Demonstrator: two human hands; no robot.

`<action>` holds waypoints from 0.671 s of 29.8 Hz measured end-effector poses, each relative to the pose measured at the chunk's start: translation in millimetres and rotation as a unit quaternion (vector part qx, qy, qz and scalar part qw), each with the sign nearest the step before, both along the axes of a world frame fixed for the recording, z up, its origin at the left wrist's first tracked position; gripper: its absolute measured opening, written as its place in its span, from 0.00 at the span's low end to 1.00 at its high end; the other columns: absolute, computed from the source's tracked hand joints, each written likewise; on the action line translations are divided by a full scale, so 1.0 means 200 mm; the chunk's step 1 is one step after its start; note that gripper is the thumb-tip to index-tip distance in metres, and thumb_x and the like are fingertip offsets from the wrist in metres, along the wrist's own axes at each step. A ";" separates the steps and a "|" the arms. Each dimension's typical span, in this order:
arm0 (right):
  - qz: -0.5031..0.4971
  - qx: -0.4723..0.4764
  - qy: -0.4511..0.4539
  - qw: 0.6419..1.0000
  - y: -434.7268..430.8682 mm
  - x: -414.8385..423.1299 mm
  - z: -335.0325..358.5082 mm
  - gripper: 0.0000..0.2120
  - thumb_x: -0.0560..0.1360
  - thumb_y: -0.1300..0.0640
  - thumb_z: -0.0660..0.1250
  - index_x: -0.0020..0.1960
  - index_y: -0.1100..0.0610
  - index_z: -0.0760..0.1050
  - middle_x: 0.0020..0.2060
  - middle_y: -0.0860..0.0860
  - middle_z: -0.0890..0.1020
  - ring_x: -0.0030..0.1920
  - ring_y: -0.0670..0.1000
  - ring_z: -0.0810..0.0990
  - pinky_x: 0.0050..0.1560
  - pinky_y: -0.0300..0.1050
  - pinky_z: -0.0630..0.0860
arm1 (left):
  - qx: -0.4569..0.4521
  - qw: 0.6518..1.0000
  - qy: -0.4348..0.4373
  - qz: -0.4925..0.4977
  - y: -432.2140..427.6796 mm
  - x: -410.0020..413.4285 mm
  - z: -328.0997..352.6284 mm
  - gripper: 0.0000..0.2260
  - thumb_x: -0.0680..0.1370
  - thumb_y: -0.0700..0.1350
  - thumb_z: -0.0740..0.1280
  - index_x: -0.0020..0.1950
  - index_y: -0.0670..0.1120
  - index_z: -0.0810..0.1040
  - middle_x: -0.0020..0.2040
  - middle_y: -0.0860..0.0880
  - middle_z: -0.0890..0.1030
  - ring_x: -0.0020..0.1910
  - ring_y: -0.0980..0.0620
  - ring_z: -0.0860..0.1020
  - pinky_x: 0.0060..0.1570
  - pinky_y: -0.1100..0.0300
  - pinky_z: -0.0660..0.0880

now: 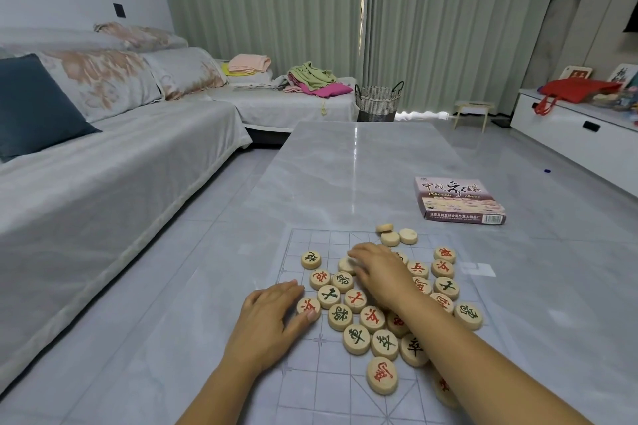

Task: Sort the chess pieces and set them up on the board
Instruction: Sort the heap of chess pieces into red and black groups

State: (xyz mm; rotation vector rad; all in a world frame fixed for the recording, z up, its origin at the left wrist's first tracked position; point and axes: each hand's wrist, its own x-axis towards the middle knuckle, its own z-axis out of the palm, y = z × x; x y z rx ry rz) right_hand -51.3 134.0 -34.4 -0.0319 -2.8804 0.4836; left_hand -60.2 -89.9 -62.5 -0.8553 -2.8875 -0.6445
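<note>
Wooden discs, the chess pieces (376, 307), lie in a loose heap on the near half of the thin, see-through board (310, 373), which is spread flat on the grey marbled table (345, 166). Our left hand (272, 321) rests palm down at the heap's left edge, fingers lying loosely on a red-marked piece (308, 309), clamped on nothing. Our right hand (379, 272) reaches across the middle, fingers spread flat over the pieces; whether it pinches one beneath we cannot tell.

We judge the main risk to be the right forearm, which lies over the near pieces: a sweep could push them off the board or towards the table edge. The sheet looks light, so pressing and dragging may shift it too. Three pieces (397, 236) at the far edge show blank faces, so colour cannot be read until they are turned.

Being round, the pieces have no long axis; most lie face up, characters turned every way. The game box (461, 200) sits well apart, far right.
</note>
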 end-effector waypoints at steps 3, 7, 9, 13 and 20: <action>0.023 0.040 -0.045 0.998 -0.02 -0.07 0.00 0.17 0.80 0.55 0.54 0.67 0.51 0.69 0.67 0.49 0.72 0.66 0.54 0.66 0.64 0.49 0.65 | -0.004 1.000 0.001 -0.001 0.00 0.00 0.00 0.44 0.62 0.77 0.35 0.69 0.59 0.64 0.72 0.60 0.64 0.71 0.62 0.61 0.68 0.63 0.51; 0.006 0.028 -0.055 0.998 0.00 -0.10 0.02 0.19 0.79 0.53 0.56 0.70 0.51 0.65 0.65 0.53 0.71 0.65 0.55 0.68 0.64 0.49 0.66 | 0.005 1.000 -0.004 0.004 -0.01 -0.01 0.00 0.45 0.61 0.78 0.35 0.69 0.59 0.64 0.71 0.60 0.66 0.69 0.61 0.63 0.68 0.62 0.52; -0.014 -0.081 -0.019 0.996 0.04 -0.06 0.04 0.20 0.78 0.53 0.58 0.70 0.52 0.65 0.64 0.54 0.69 0.63 0.53 0.70 0.65 0.48 0.67 | 0.013 1.000 -0.005 0.007 -0.01 -0.01 0.00 0.45 0.61 0.78 0.35 0.69 0.58 0.64 0.71 0.60 0.67 0.69 0.61 0.64 0.68 0.62 0.53; -0.076 -0.346 0.092 0.931 0.20 0.21 0.11 0.13 0.75 0.60 0.65 0.59 0.52 0.74 0.55 0.52 0.74 0.51 0.47 0.77 0.50 0.38 0.77 | 0.024 1.000 -0.002 0.005 -0.02 -0.02 -0.02 0.44 0.62 0.78 0.37 0.68 0.57 0.65 0.70 0.59 0.68 0.68 0.60 0.65 0.66 0.63 0.54; -0.161 -0.364 0.054 0.916 0.36 0.77 0.03 0.14 0.69 0.64 0.72 0.45 0.49 0.71 0.42 0.47 0.79 0.42 0.50 0.77 0.38 0.29 0.72 | 0.012 1.000 0.010 0.005 -0.01 -0.02 -0.02 0.44 0.62 0.78 0.37 0.67 0.57 0.67 0.68 0.58 0.70 0.66 0.58 0.68 0.67 0.60 0.57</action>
